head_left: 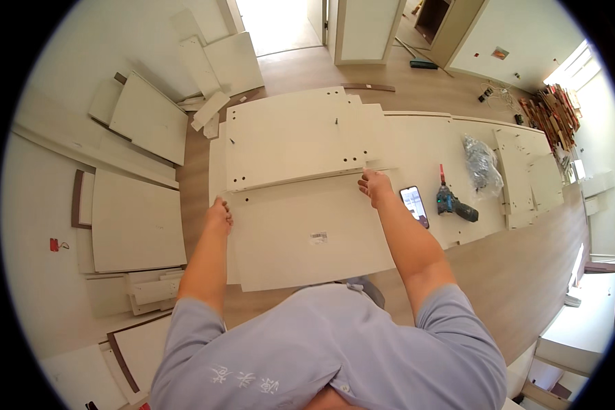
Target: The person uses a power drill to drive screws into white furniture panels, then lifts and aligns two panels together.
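A white board with dark drilled holes [290, 140] lies on top of a stack of white boards in front of me. Two small metal pins stand up from its face. Nearer to me a wider white panel [307, 239] bears a small printed label [318, 237]. By the near left corner of the drilled board is my left hand [219, 215], its fingers curled closed; what they hold, if anything, is hidden. At the near right corner my right hand [374, 186] has bent fingers somewhat apart, close to the board's edge.
Right of the stack lie a phone [415, 206], a cordless drill [454, 203] and a clear plastic bag [482, 166] on white panels. More boards [138, 220] lean along the left wall. A broom [424, 64] and a pile of wood strips [552, 117] are farther off.
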